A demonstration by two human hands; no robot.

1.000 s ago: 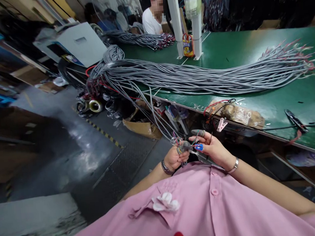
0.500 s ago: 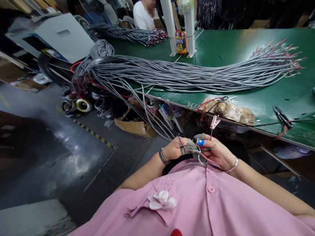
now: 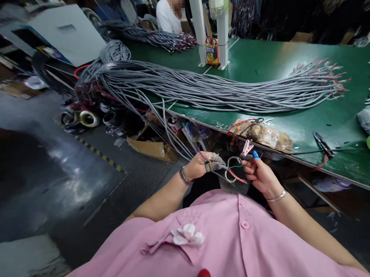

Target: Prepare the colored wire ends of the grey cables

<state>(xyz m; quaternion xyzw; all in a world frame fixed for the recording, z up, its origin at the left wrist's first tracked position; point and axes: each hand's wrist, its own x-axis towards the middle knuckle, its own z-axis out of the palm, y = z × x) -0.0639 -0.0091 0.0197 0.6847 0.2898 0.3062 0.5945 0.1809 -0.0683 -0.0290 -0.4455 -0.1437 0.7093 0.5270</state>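
My left hand, with grey coverings on its fingertips, is closed on the end of a grey cable. Thin coloured wires, red, green and white among them, fan out from that end toward my right hand. My right hand is closed, with a blue wrap on one finger. Its fingertips are by the tip of a green wire, but whether they grip it is too small to tell. A pink clip stands just above those fingers. A pale loop hangs between the hands.
A long bundle of grey cables lies across the green table. Near its front edge are a taped block and cutters. A grey-white machine stands at the left. Behind the table is a person in white.
My right hand has moved right, away from my left hand, and the coloured wires now show between them. The view has shifted slightly. My left hand still holds the cable.
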